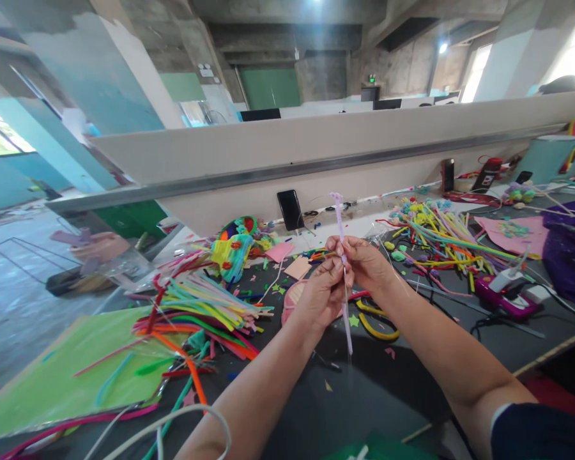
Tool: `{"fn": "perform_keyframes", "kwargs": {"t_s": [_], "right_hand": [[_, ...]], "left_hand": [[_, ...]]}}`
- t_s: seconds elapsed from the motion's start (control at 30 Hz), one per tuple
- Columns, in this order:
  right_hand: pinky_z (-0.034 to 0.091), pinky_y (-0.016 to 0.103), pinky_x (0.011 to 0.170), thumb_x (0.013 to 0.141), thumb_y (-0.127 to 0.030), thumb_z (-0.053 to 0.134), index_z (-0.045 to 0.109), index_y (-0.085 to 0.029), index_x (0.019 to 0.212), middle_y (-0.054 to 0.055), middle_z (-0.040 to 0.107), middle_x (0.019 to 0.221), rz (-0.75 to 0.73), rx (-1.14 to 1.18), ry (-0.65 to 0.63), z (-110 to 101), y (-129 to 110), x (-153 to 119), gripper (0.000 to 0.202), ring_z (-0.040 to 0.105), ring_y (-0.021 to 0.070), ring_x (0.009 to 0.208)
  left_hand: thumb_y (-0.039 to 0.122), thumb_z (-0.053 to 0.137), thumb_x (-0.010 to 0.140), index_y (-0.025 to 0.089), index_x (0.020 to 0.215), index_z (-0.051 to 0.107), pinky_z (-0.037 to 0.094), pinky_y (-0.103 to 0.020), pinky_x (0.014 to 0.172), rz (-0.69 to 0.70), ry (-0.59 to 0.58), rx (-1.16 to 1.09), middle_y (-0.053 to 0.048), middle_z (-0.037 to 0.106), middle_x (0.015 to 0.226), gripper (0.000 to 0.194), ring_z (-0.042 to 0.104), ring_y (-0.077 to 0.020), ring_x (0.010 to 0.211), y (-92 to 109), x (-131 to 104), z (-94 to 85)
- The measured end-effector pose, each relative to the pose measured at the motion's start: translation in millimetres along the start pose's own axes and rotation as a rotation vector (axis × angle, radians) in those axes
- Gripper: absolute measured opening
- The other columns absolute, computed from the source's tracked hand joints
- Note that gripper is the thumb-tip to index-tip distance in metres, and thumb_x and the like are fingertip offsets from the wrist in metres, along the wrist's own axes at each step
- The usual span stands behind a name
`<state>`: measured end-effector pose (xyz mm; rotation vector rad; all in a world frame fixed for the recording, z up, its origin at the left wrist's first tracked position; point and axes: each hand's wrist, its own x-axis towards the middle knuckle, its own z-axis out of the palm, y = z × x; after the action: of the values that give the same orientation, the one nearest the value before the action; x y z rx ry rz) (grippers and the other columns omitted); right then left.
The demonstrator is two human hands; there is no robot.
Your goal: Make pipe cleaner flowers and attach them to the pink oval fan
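Both my hands meet above the middle of the dark table, pinching one thin lavender pipe cleaner (340,220) held nearly upright. My left hand (324,286) grips it lower down, and my right hand (364,259) closes on it just above. The upper end has a small curled, knobbly tip; the lower end hangs straight below my fingers. Part of the stem is hidden by the fingertips. Beneath the hands lie yellow-handled scissors (378,326) and a round pink thing (292,303), partly covered by my left hand.
Bundles of coloured pipe cleaners lie left (206,300) and right (441,233). A phone (290,209) leans on the partition. Also here are a green sheet (76,364), a magenta power strip (508,297), a white cable (215,415) at front left and a dark red bottle (487,174).
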<state>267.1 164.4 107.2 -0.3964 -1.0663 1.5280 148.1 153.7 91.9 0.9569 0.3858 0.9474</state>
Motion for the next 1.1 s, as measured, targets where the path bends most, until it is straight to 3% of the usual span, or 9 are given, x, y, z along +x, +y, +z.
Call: {"fn": "perform_keyframes", "kwargs": {"t_s": [0.1, 0.27, 0.47, 0.57, 0.7, 0.87, 1.0, 1.1], "right_hand": [[0.035, 0.018, 0.040, 0.065, -0.037, 0.075, 0.060, -0.015, 0.065, -0.001, 0.057, 0.076, -0.034, -0.088, 0.063, 1.4, -2.9, 0.4, 0.027, 0.043, 0.0027, 0.045], [0.040, 0.021, 0.058, 0.058, -0.031, 0.077, 0.059, -0.016, 0.058, -0.003, 0.055, 0.062, -0.211, -0.288, 0.375, 7.1, -6.1, 5.0, 0.023, 0.048, 0.0083, 0.060], [0.034, 0.023, 0.057, 0.055, -0.033, 0.076, 0.052, -0.016, 0.054, -0.005, 0.050, 0.056, -0.177, -0.452, 0.449, 5.7, -0.3, 7.3, 0.029, 0.041, 0.0080, 0.055], [0.035, 0.023, 0.057, 0.058, -0.032, 0.075, 0.056, -0.016, 0.057, -0.004, 0.052, 0.056, -0.155, -0.393, 0.367, 1.0, 0.6, 7.7, 0.025, 0.042, 0.0083, 0.055], [0.043, 0.023, 0.058, 0.063, -0.032, 0.075, 0.064, -0.015, 0.064, 0.000, 0.061, 0.075, -0.133, -0.228, 0.174, -6.5, 0.2, 8.3, 0.020, 0.052, 0.0098, 0.063], [0.040, 0.020, 0.042, 0.065, -0.039, 0.076, 0.062, -0.015, 0.067, 0.003, 0.062, 0.087, 0.015, -0.039, -0.033, -14.0, 6.9, 8.5, 0.028, 0.047, 0.0058, 0.051], [0.036, 0.016, 0.040, 0.064, -0.039, 0.077, 0.060, -0.015, 0.067, 0.003, 0.063, 0.086, 0.062, 0.032, -0.017, -11.0, 13.1, 9.6, 0.029, 0.045, 0.0044, 0.051], [0.037, 0.019, 0.044, 0.065, -0.039, 0.074, 0.062, -0.015, 0.070, 0.003, 0.064, 0.077, 0.046, -0.062, 0.116, -3.3, 14.1, 10.1, 0.027, 0.048, 0.0072, 0.053]], "left_hand": [[0.037, 0.071, 0.072, 0.013, 0.074, 0.057, 0.016, -0.017, 0.037, 0.070, 0.015, 0.155, 0.002, 0.056, 0.058, 0.027, 0.026, 0.0005, 0.036, 5.7, 2.1, -5.1], [0.030, 0.070, 0.072, 0.015, 0.077, 0.065, 0.033, -0.018, 0.052, 0.316, 0.164, 0.540, 0.002, 0.058, 0.064, 0.017, 0.045, -0.0058, 0.054, 16.5, 6.2, -14.7], [0.027, 0.065, 0.074, 0.016, 0.068, 0.066, 0.036, -0.021, 0.061, 0.422, 0.253, 0.812, 0.001, 0.057, 0.063, 0.013, 0.047, -0.0100, 0.062, 19.4, 4.4, -12.2], [0.028, 0.065, 0.073, 0.015, 0.064, 0.063, 0.034, -0.020, 0.057, 0.367, 0.249, 0.710, 0.002, 0.054, 0.059, 0.016, 0.044, -0.0084, 0.058, 18.9, 6.5, -14.5], [0.035, 0.068, 0.072, 0.014, 0.066, 0.058, 0.017, -0.018, 0.042, 0.169, 0.155, 0.414, 0.006, 0.043, 0.050, 0.024, 0.026, -0.0026, 0.041, 15.4, 9.6, -18.2], [0.031, 0.076, 0.066, 0.013, 0.070, 0.055, 0.013, -0.017, 0.040, 0.023, 0.082, 0.142, 0.004, 0.050, 0.054, 0.028, 0.026, 0.0004, 0.038, 8.0, 6.7, -10.0], [0.032, 0.077, 0.065, 0.013, 0.071, 0.056, 0.014, -0.016, 0.039, 0.047, 0.116, 0.136, 0.004, 0.050, 0.056, 0.029, 0.026, 0.0008, 0.038, 5.5, 5.0, -5.4], [0.035, 0.075, 0.066, 0.013, 0.070, 0.056, 0.013, -0.017, 0.039, 0.103, 0.161, 0.197, 0.005, 0.048, 0.056, 0.030, 0.025, 0.0005, 0.038, 7.6, 6.4, -9.1]]}}
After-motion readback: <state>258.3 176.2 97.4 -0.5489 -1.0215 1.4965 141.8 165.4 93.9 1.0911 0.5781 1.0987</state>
